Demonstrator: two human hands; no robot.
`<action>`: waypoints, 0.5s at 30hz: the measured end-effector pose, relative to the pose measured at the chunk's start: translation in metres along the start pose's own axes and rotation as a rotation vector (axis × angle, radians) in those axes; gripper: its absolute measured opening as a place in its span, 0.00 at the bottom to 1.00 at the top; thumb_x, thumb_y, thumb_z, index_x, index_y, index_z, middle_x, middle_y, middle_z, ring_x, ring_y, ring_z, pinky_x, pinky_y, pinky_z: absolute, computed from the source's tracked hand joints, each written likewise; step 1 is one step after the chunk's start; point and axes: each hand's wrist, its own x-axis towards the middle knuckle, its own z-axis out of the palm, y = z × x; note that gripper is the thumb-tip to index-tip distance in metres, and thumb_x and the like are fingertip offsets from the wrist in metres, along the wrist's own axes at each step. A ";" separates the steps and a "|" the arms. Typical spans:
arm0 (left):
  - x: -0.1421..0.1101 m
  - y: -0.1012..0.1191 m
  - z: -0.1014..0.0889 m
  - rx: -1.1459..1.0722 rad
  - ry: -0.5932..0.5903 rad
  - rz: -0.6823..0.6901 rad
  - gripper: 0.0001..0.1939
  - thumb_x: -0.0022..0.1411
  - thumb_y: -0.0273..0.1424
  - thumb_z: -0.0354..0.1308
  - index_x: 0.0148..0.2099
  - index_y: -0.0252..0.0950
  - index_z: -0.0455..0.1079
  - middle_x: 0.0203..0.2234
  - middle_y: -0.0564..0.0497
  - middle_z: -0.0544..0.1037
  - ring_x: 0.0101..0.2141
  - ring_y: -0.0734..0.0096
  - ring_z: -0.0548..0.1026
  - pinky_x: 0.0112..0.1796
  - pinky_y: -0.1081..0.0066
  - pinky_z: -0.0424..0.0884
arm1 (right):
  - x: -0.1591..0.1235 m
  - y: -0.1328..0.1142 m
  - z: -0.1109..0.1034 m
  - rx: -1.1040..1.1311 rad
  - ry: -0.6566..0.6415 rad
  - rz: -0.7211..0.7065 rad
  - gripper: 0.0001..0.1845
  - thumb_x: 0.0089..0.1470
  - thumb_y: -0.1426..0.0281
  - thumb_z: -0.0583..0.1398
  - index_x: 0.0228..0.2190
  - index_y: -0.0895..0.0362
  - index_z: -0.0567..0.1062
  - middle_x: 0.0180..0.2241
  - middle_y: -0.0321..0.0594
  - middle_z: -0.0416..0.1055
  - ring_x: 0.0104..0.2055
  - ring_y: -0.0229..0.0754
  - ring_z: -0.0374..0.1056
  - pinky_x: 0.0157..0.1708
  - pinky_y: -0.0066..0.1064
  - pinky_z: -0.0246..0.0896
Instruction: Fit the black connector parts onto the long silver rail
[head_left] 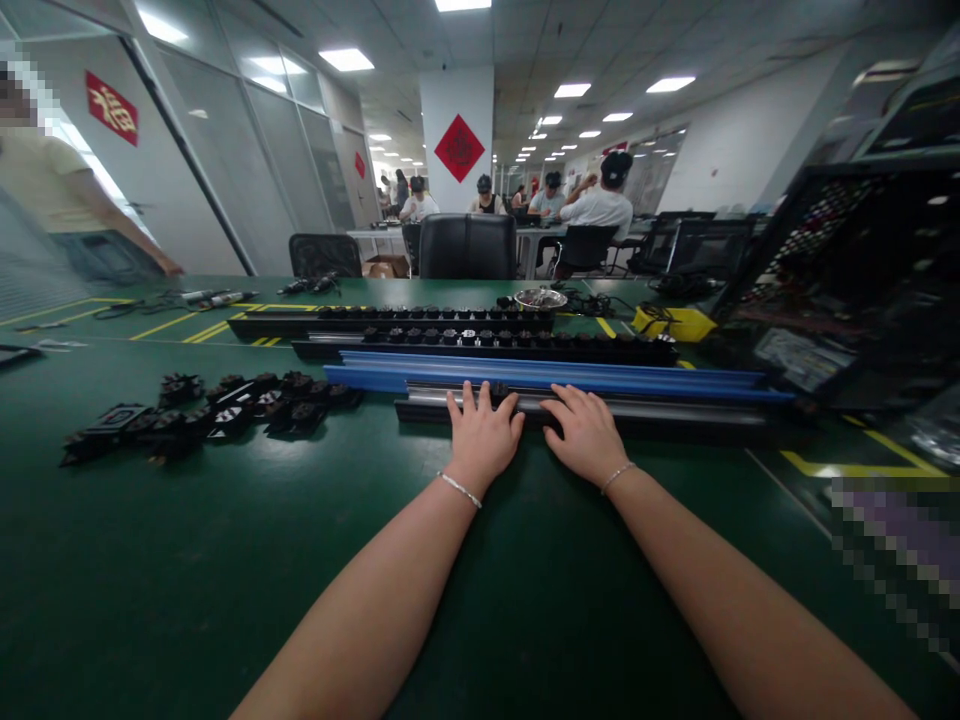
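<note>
Two bare forearms point(390, 590) reached from the near edge of the green table point(300, 600), ending in a left hand point(484, 440) and a right hand point(589, 440) set side by side. Both hands lay open, fingers spread and closed around nothing that showed. The fingertips rested on the front rail point(675, 408), a dark strip with a silvery channel lying across the table before the person; the flat, even touch seemed meant to steady it. Just beside the left thumb, a small black piece point(499, 392) sat on the rail, perhaps kept between the hands for easy reach.

Close behind lay a blue rail point(367, 378), roughly parallel, and past it two black strips bearing rows of small dark parts point(469, 337), probably lined up to keep them in order. To the left, loose black parts point(232, 410) lay in a heap, apparently within reach. Farther off stood a silvery dish point(540, 298) and a yellow tray point(690, 325).
</note>
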 end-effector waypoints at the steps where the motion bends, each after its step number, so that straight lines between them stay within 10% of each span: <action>1: 0.000 0.000 0.000 0.003 0.002 -0.005 0.23 0.65 0.46 0.40 0.58 0.51 0.65 0.60 0.45 0.64 0.62 0.45 0.53 0.58 0.41 0.43 | 0.000 0.000 0.000 -0.001 -0.002 -0.001 0.19 0.52 0.68 0.55 0.47 0.54 0.73 0.58 0.44 0.62 0.60 0.50 0.55 0.59 0.46 0.46; 15: 0.002 -0.004 0.000 0.018 0.011 -0.031 0.24 0.65 0.46 0.41 0.58 0.50 0.65 0.60 0.43 0.64 0.62 0.46 0.53 0.58 0.42 0.42 | 0.000 0.001 0.001 0.000 -0.012 -0.011 0.19 0.53 0.66 0.55 0.47 0.54 0.73 0.58 0.45 0.63 0.60 0.51 0.55 0.59 0.47 0.46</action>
